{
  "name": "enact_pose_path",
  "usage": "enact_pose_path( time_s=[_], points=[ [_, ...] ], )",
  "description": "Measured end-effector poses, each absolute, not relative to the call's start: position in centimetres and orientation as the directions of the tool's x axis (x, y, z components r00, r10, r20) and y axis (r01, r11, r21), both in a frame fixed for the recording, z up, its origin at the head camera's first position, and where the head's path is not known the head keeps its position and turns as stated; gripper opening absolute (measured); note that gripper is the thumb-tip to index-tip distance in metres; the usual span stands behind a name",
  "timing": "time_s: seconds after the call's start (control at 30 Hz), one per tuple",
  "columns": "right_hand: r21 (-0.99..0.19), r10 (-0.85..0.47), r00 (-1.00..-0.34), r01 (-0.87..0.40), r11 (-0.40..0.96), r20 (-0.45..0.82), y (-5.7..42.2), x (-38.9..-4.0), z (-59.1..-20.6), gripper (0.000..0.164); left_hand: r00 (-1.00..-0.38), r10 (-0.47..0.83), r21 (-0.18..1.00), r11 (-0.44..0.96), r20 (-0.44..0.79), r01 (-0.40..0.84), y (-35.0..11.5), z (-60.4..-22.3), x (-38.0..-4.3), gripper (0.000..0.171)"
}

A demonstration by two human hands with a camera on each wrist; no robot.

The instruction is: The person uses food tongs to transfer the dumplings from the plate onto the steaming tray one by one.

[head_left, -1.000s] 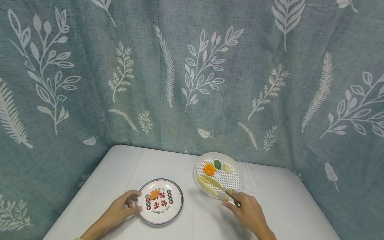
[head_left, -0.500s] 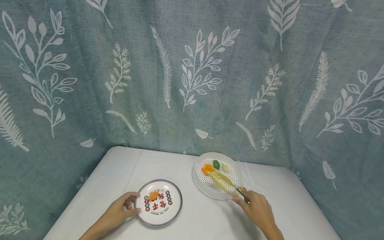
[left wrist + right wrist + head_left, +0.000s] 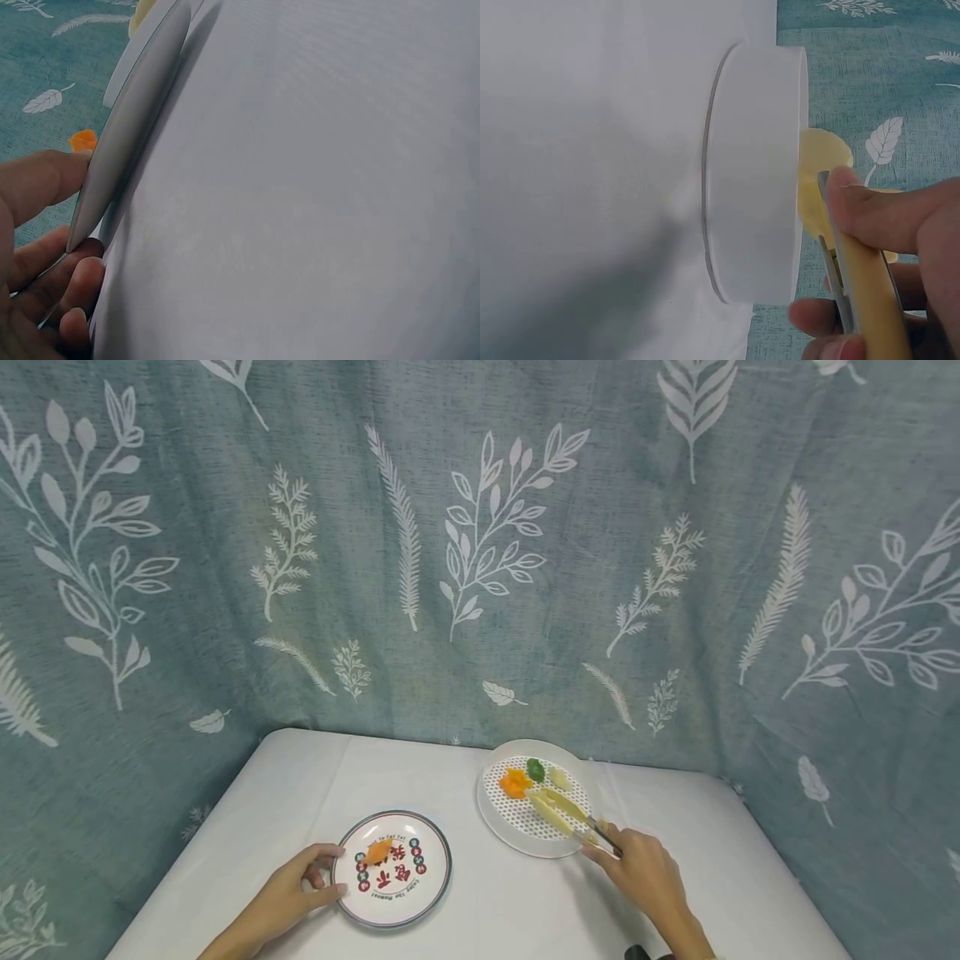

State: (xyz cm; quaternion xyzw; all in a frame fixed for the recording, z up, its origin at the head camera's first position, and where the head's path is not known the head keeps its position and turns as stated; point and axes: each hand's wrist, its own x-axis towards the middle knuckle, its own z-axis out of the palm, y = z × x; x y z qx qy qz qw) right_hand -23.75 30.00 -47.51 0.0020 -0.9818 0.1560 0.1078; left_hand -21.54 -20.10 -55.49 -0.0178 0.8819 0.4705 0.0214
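Observation:
My left hand [image 3: 288,889] grips the near-left rim of a round white plate [image 3: 427,893] with red and green printing; thumb and fingers sit on either side of the rim in the left wrist view. On the plate lies an orange food-like piece [image 3: 378,850]. My right hand [image 3: 641,864] holds yellow-tipped tongs [image 3: 564,804], their tips over a round white tray [image 3: 491,821] with a perforated base. Inside the tray are a bright orange piece [image 3: 515,782], a green piece [image 3: 536,769] and a pale piece [image 3: 558,777]. Whether the tongs pinch anything cannot be made out.
A white cloth [image 3: 480,910] covers the table. Patterned blue-green curtains [image 3: 412,677] hang behind and at both sides, with the tray close to the back one. In the right wrist view, the tray's tall side wall [image 3: 757,172] shows.
My right hand has shifted the tongs rightward over the tray, towards the orange piece, and their two arms have come closer together. My left hand still holds the plate. The head view has shifted slightly.

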Motion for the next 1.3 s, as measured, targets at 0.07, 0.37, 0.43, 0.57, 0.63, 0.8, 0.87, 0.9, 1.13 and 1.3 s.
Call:
enact_pose_path(
  time_s=[0.07, 0.37, 0.43, 0.57, 0.63, 0.8, 0.87, 0.9, 1.13, 1.3],
  points=[
    [-0.301, 0.033, -0.979, -0.03, 0.953, 0.203, 29.9, -23.9, -47.4, 0.057, -0.998, -0.01, 0.83, 0.556, -0.055, -0.051, -20.1, -55.5, -21.5, 0.064],
    [-0.26, -0.004, -0.98, -0.058, 0.964, 0.201, 29.5, -24.7, -47.3, 0.06, -0.998, -0.015, 0.825, 0.563, -0.053, -0.052, -20.0, -55.4, -21.5, 0.063],
    [-0.255, -0.005, -0.98, -0.056, 0.965, 0.198, 29.5, -24.9, -47.3, 0.06, -0.999, -0.018, 0.822, 0.567, -0.051, -0.052, -20.0, -55.3, -21.5, 0.063],
    [-0.246, -0.005, -0.984, -0.05, 0.968, 0.181, 29.3, -25.3, -47.3, 0.06, -0.998, -0.022, 0.818, 0.573, -0.054, -0.056, -20.0, -55.3, -21.6, 0.063],
    [-0.238, 0.0, -0.985, -0.041, 0.97, 0.17, 29.3, -25.4, -47.3, 0.06, -0.998, -0.023, 0.82, 0.569, -0.058, -0.061, -20.0, -55.3, -21.6, 0.063],
    [-0.209, -0.004, -0.984, -0.042, 0.977, 0.177, 29.5, -25.6, -47.2, 0.062, -0.998, -0.016, 0.831, 0.552, -0.066, -0.064, -20.1, -55.5, -21.6, 0.062],
    [-0.201, -0.006, -0.983, -0.043, 0.979, 0.182, 29.6, -25.8, -47.2, 0.063, -0.998, -0.013, 0.836, 0.545, -0.069, -0.065, -20.1, -55.4, -21.5, 0.062],
    [-0.198, -0.003, -0.984, -0.039, 0.979, 0.18, 29.7, -25.9, -47.2, 0.062, -0.997, -0.012, 0.837, 0.543, -0.07, -0.065, -20.1, -55.4, -21.5, 0.062],
    [-0.205, 0.052, -0.989, 0.022, 0.978, 0.141, 29.9, -26.6, -47.2, 0.061, -0.997, -0.02, 0.832, 0.551, -0.073, -0.072, -20.0, -55.4, -21.4, 0.062],
    [-0.203, 0.063, -0.991, 0.037, 0.978, 0.12, 30.0, -27.1, -47.2, 0.06, -0.998, -0.023, 0.829, 0.556, -0.066, -0.068, -19.9, -55.4, -21.4, 0.062]
  ],
)
